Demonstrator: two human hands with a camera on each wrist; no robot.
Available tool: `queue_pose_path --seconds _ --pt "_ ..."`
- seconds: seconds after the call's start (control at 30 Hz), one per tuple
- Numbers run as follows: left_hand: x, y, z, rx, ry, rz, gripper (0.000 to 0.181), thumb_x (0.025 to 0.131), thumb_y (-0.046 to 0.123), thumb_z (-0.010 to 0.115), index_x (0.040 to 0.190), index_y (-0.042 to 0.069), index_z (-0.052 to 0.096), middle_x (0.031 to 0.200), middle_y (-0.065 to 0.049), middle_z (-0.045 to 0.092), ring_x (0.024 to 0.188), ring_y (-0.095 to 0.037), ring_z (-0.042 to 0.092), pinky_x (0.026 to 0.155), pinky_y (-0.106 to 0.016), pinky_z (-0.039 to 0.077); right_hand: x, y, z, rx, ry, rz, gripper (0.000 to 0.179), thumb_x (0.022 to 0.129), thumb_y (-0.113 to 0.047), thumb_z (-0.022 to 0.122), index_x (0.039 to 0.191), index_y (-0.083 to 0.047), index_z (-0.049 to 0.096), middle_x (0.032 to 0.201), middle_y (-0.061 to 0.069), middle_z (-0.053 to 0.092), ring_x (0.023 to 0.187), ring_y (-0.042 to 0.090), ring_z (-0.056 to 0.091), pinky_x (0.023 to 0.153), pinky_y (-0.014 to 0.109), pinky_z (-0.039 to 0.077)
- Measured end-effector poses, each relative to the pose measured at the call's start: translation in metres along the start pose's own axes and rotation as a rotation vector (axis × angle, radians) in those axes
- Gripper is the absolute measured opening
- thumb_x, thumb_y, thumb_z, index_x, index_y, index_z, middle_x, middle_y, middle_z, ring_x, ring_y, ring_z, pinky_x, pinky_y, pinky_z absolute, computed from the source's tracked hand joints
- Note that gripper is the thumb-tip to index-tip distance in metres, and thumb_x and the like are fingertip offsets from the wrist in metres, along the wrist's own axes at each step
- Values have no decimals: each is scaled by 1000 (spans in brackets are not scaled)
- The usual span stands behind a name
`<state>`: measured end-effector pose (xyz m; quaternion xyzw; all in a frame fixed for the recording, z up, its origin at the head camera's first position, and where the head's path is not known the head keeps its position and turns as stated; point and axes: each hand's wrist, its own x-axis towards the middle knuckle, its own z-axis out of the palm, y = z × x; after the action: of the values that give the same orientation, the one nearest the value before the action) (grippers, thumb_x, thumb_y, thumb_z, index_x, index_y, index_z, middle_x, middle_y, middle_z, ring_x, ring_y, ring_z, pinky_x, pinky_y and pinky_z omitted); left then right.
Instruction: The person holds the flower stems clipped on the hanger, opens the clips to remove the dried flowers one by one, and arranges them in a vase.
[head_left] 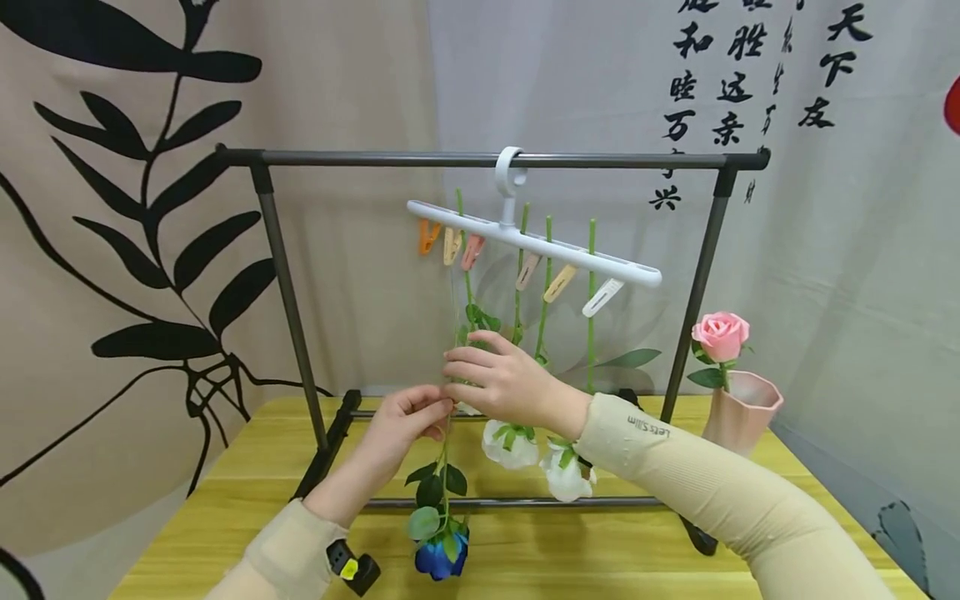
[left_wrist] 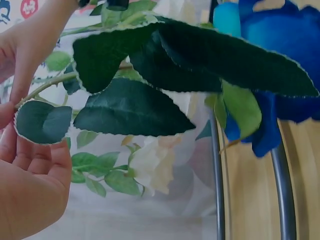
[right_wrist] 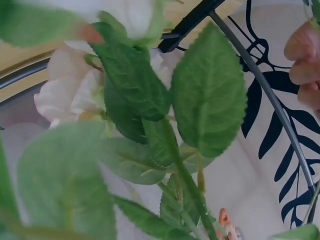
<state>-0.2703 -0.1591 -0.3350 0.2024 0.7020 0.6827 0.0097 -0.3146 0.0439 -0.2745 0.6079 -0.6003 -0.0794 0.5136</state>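
A blue rose (head_left: 442,557) hangs head down, with dark green leaves (left_wrist: 132,107) along its stem. My left hand (head_left: 408,417) pinches that stem between thumb and fingers. Meeting it from the other side, my right hand (head_left: 506,379) has its index fingertip and thumb at the same stem, other fingers spread; the head view hides its thumb. Behind the hands, white roses (head_left: 510,446) hang upside down, their stems rising to clothespins (head_left: 528,271) on a white hanger (head_left: 480,223). An orange clothespin (head_left: 428,237) sits near the hanger's left end.
The tilted hanger hooks over a dark metal rack's top bar (head_left: 360,158). The rack stands on a wooden table (head_left: 225,517). At right, a pink vase (head_left: 742,412) holds a pink rose (head_left: 722,335). A patterned curtain (head_left: 360,275) hangs behind.
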Motion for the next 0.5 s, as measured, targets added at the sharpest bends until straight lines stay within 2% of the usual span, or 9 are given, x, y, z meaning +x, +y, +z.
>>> queue_pose_path --seconds 0.27,0.4,0.5 --pt "-13 -5 -6 130 -75 -34 32 97 25 62 115 0 66 98 -6 69 92 -23 63 84 -41 50 -4 2 3 52 55 30 11 84 -3 74 91 -12 71 99 2 70 101 20 64 97 35 46" --pt "-18 -8 -8 131 -129 -64 31 96 27 63 113 2 67 101 -7 68 96 -25 64 93 -39 47 -8 5 4 49 70 64 10 84 -3 74 91 -10 73 97 2 71 99 20 65 96 34 47" --pt "-18 -8 -8 130 -147 -51 30 95 25 64 113 1 66 106 -7 68 94 -26 65 90 -37 49 -11 3 5 42 64 72 9 84 -5 74 91 -11 72 96 2 71 98 20 65 97 36 46"
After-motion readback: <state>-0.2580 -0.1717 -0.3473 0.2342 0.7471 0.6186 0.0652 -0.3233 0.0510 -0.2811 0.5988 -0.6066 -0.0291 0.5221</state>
